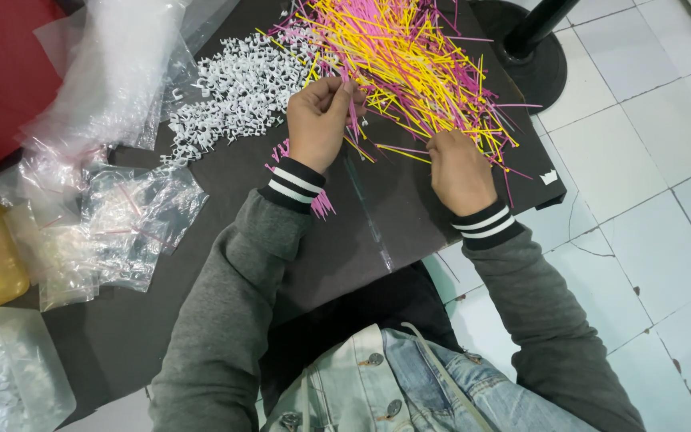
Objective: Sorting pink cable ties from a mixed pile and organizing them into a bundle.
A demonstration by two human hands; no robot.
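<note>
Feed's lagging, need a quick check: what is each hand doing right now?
Left hand: closed on a bunch of pink ties.
Right hand: fingers curled into the tie pile; whether it holds any cannot be told.

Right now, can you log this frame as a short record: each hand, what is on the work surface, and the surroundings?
left hand: grip closed on a bunch of thin pink plastic ties
right hand: resting on the heap of yellow and pink plastic ties, grip unclear
surface: dark mat
beside heap: pile of small white plastic clips
far left: clear plastic bags
floor: white tiles
</note>
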